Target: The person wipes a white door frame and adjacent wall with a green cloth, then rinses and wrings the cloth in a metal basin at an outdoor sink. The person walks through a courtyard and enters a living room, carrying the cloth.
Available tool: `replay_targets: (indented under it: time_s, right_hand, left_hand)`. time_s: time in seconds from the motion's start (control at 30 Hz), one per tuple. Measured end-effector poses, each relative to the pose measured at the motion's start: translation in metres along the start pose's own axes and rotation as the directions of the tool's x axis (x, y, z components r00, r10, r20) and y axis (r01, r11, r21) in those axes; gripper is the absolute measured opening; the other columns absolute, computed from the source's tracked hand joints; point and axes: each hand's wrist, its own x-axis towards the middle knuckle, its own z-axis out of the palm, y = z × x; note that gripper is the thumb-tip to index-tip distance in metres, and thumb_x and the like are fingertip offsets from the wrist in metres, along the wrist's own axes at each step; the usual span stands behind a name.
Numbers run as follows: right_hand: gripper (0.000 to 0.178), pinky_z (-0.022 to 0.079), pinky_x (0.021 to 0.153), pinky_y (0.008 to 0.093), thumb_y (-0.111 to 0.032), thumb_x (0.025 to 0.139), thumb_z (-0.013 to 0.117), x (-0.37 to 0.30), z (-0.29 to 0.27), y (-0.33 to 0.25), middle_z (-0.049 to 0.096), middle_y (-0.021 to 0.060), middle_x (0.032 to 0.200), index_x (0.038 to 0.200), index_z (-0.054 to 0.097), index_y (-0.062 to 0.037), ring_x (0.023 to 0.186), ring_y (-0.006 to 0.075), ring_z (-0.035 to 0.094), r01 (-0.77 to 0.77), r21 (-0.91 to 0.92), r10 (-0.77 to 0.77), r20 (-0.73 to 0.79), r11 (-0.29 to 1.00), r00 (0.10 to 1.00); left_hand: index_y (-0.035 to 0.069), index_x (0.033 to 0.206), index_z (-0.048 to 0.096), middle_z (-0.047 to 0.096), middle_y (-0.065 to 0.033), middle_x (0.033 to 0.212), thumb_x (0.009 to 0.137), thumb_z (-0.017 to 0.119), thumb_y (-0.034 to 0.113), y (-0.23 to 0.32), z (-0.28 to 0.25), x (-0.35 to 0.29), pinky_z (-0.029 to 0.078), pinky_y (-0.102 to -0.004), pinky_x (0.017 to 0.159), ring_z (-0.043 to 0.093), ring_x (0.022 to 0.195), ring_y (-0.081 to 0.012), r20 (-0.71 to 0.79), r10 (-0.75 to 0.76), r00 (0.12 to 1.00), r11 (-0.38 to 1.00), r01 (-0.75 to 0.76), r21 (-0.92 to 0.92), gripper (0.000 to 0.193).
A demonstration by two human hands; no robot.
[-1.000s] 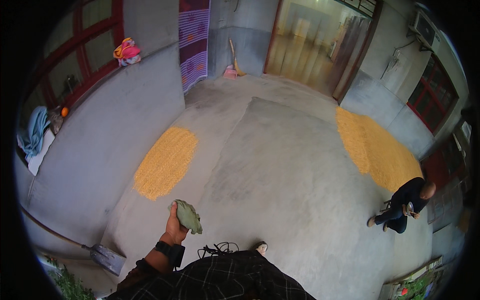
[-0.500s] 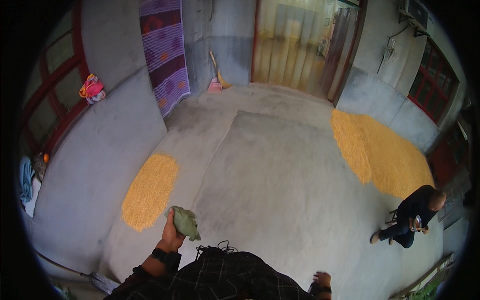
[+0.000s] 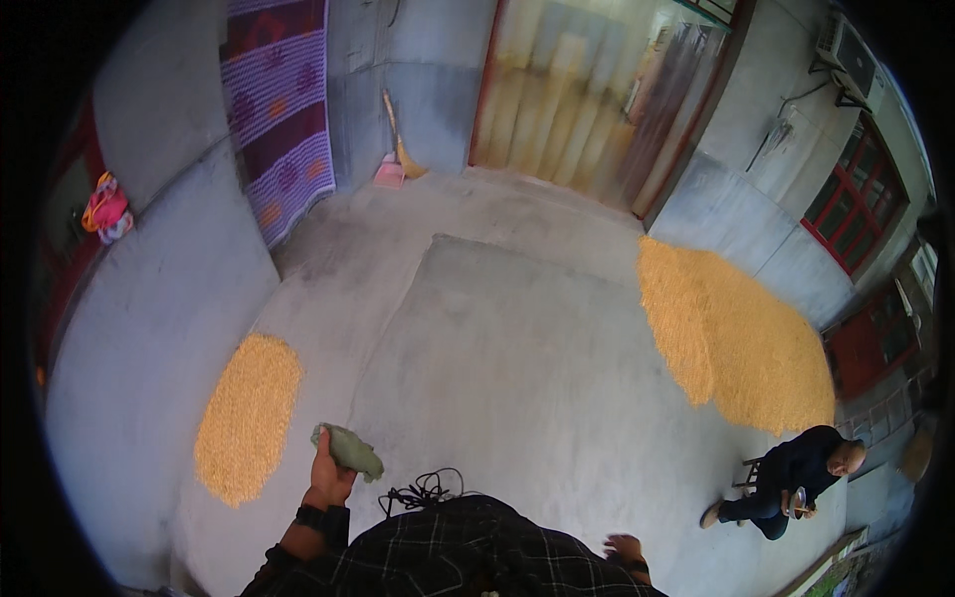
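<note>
My left hand (image 3: 331, 482) is closed on a crumpled grey-green cloth (image 3: 349, 453), thumb on its near-left side, held out in front of my body over the concrete floor. Low in the view, at my right side, my right hand (image 3: 625, 547) hangs with its fingers loosely apart and nothing visible in it. Dark wristbands circle both wrists. A tangle of black cord (image 3: 428, 490) shows at the front of my checked dark shirt, between the two hands.
Yellow grain lies in a small patch (image 3: 249, 418) at left and a large spread (image 3: 736, 333) at right. A person (image 3: 786, 478) sits on a stool at right, holding a bowl. A broom (image 3: 403, 149) and pink dustpan (image 3: 389, 173) stand near the curtained doorway (image 3: 582, 99).
The view has shifted, turning slightly to the right. My left hand still holds the cloth. My right hand has come further into view.
</note>
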Motion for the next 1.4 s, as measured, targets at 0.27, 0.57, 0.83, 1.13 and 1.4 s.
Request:
replay_targets:
  time_s: [0.27,0.57,0.83,1.13,1.4]
  right_hand:
    - [0.038,0.060,0.074,0.0406,-0.030,0.092,0.061,-0.007,-0.030,0.016,0.074,0.0108,0.113,0.120,0.067,-0.0043,0.091,0.0288,0.072,-0.703,0.580,0.748,0.226,0.412,0.625]
    - [0.038,0.057,0.076,0.0449,-0.042,0.090,0.057,0.129,-0.074,0.094,0.074,0.0105,0.107,0.111,0.070,-0.0129,0.095,0.0329,0.071,-0.769,0.366,0.715,0.301,0.524,0.631]
    - [0.020,0.052,0.052,0.0348,-0.024,0.093,0.064,0.409,-0.234,0.186,0.072,0.0099,0.087,0.102,0.069,-0.0060,0.067,0.0237,0.068,-0.367,0.930,0.661,0.287,-0.019,0.693]
    - [0.027,0.057,0.061,0.0337,-0.022,0.101,0.053,0.651,-0.416,0.100,0.074,0.0110,0.100,0.115,0.065,-0.0030,0.072,0.0224,0.070,-0.328,0.916,0.382,0.225,0.232,0.896]
    - [0.030,0.062,0.069,0.0418,-0.012,0.097,0.055,0.670,-0.464,0.187,0.069,0.0206,0.105,0.118,0.061,0.0088,0.090,0.0344,0.072,-0.356,0.934,0.706,0.227,0.038,0.671]
  left_hand:
    - [0.010,0.130,0.052,0.063,-0.0123,0.118,0.099,0.058,0.055,0.007,0.091,0.145,0.053,-0.0496,0.097,0.066,0.106,-0.0342,-0.039,0.003,0.999,0.999,-0.002,0.043,0.055]
    - [0.010,0.115,0.056,0.062,-0.0094,0.108,0.104,0.050,0.049,-0.052,0.280,0.269,0.049,-0.0516,0.097,0.061,0.101,-0.0340,0.050,-0.064,0.997,0.996,0.060,0.071,0.040]
    - [0.011,0.120,0.056,0.063,-0.0102,0.112,0.104,0.050,0.049,-0.088,0.400,0.377,0.050,-0.0520,0.098,0.062,0.105,-0.0338,0.022,-0.049,0.999,0.994,0.047,0.102,0.042]
    - [0.011,0.115,0.058,0.062,-0.0081,0.106,0.105,0.048,0.049,-0.096,0.463,0.568,0.048,-0.0515,0.100,0.061,0.102,-0.0315,0.098,-0.083,0.992,0.996,0.079,0.037,0.040]
    - [0.010,0.129,0.054,0.063,-0.0104,0.122,0.099,0.059,0.055,-0.055,0.513,0.704,0.052,-0.0496,0.099,0.063,0.111,-0.0327,0.084,-0.074,0.994,0.997,0.073,0.018,0.055]
